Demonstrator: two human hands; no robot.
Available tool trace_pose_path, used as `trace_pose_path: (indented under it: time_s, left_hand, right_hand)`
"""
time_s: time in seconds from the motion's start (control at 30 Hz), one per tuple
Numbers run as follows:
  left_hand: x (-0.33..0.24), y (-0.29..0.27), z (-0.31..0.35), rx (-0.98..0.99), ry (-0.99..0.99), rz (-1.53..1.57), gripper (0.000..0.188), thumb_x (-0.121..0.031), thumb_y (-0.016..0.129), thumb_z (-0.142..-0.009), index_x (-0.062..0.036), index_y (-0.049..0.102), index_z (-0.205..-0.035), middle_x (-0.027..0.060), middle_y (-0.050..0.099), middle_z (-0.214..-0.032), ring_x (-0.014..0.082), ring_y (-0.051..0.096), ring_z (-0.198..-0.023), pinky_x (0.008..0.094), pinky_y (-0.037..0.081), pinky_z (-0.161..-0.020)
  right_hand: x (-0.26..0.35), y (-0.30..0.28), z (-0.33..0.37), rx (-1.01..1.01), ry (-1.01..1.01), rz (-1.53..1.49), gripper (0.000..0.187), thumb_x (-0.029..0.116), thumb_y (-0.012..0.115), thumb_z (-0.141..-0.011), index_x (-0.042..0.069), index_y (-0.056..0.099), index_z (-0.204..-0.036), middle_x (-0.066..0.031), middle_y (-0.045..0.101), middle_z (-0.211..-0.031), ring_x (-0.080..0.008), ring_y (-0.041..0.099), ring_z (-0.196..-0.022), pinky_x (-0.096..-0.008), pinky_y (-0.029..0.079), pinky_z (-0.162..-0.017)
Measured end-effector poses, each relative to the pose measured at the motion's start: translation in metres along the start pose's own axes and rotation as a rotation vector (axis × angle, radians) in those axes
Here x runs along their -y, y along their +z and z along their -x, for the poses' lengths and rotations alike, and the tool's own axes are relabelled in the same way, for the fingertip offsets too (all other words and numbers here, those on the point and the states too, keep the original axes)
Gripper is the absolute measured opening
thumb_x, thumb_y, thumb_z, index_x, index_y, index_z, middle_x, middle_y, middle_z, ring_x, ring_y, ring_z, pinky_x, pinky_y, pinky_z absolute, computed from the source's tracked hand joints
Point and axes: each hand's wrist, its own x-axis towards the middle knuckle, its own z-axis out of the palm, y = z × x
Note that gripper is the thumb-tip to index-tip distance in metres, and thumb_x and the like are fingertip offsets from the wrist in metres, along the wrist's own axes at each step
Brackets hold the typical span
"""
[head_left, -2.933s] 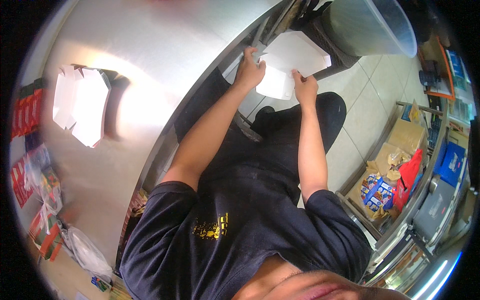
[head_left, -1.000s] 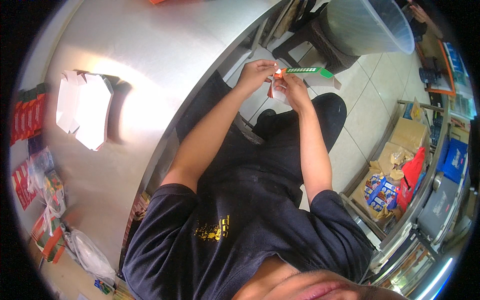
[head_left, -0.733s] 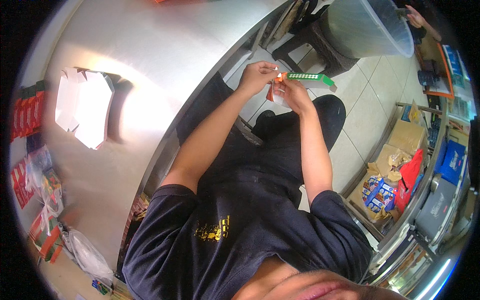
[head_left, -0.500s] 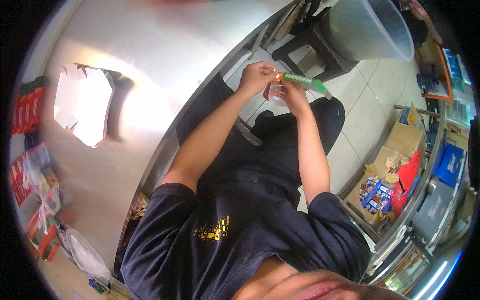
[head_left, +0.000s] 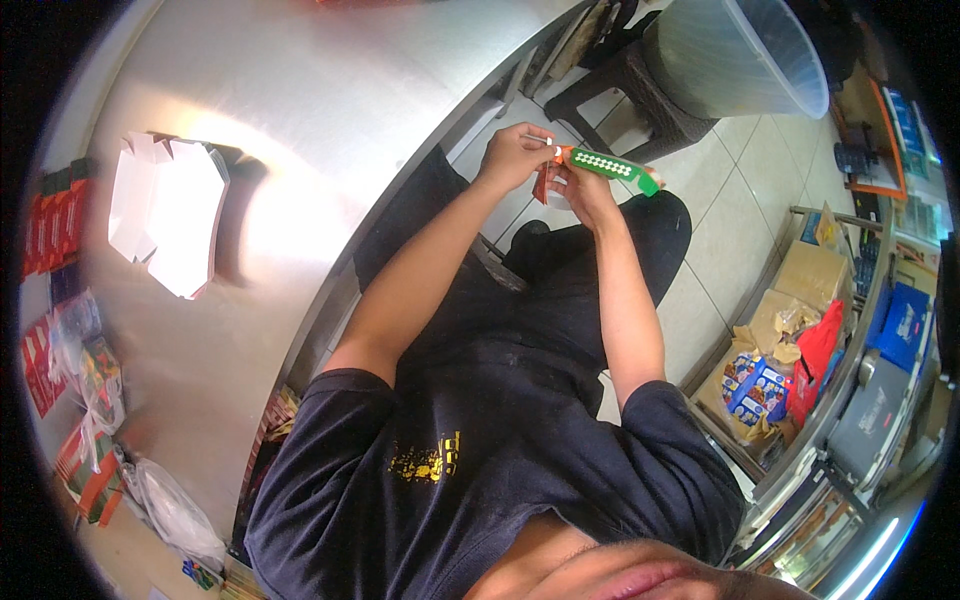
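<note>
Above my lap, both hands are at a small printed carton (head_left: 617,168), green with a row of white marks, with orange-red parts. My left hand (head_left: 513,160) pinches its left end, where a white edge shows between the fingertips. My right hand (head_left: 592,197) is closed around its middle from below, the green panel sticking out to the right past the fingers. A reddish flap hangs between the two hands. The carton's underside and some fingertips are hidden. On the metal table to my left rest white opened cartons (head_left: 170,215), apart from both hands.
The table (head_left: 285,130) has a curved-looking edge beside my left arm. Bagged goods (head_left: 175,510) lie at its near left. Ahead on the right, a translucent tub (head_left: 735,65) stands on a dark stool (head_left: 600,105). Cardboard boxes (head_left: 805,272) and a blue packet (head_left: 755,390) fill a rack at right.
The green panel has tilted, so more of its marked face shows. Both hands stay in nearly the same place, still on the carton. The white cartons on the table have hardly shifted.
</note>
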Motion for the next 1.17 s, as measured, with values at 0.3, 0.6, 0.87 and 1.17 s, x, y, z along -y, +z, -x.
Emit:
trace_pose_path:
  time_s: [0.3,0.6,0.87,1.17]
  left_hand:
    - [-0.013,-0.002,0.008,0.046,-0.103,0.045,0.032,-0.014,0.076,-0.088,-0.0012,0.068,-0.116,0.0135,0.074,-0.104,0.0160,0.072,-0.090,0.0287,0.058,-0.077]
    - [-0.017,-0.007,0.005,0.036,-0.087,-0.070,0.034,-0.019,0.076,-0.089,-0.0019,0.073,-0.118,0.0116,0.075,-0.111,0.0158,0.072,-0.094,0.0288,0.059,-0.077]
    - [-0.001,-0.004,0.004,0.082,-0.030,0.156,0.037,-0.018,0.079,-0.089,0.0011,0.072,-0.119,0.0087,0.075,-0.108,0.0146,0.071,-0.090,0.0277,0.058,-0.076]
    - [-0.024,0.004,-0.017,-0.107,0.153,-0.456,0.044,-0.040,0.092,-0.072,-0.0096,0.076,-0.099,-0.0004,0.068,-0.081,0.0104,0.063,-0.077,0.0270,0.050,-0.070]
  right_hand:
    - [0.012,0.013,0.010,0.008,0.082,-0.064,0.022,0.021,0.052,-0.105,0.005,0.062,-0.118,-0.0076,0.065,-0.108,-0.0194,0.064,-0.096,-0.0428,0.053,-0.088]
    - [0.005,0.004,0.007,-0.178,-0.015,0.067,0.027,0.017,0.061,-0.101,0.000,0.063,-0.121,-0.0109,0.070,-0.106,-0.0210,0.070,-0.089,-0.0352,0.058,-0.080]
    - [0.000,0.015,0.010,-0.286,-0.264,0.350,0.022,0.008,0.062,-0.099,-0.007,0.063,-0.115,-0.0153,0.072,-0.096,-0.0212,0.073,-0.080,-0.0323,0.061,-0.071]
    - [-0.013,0.006,-0.004,-0.254,-0.442,0.564,0.042,0.010,0.071,-0.091,0.005,0.060,-0.131,-0.0130,0.067,-0.125,-0.0220,0.067,-0.112,-0.0407,0.054,-0.096]
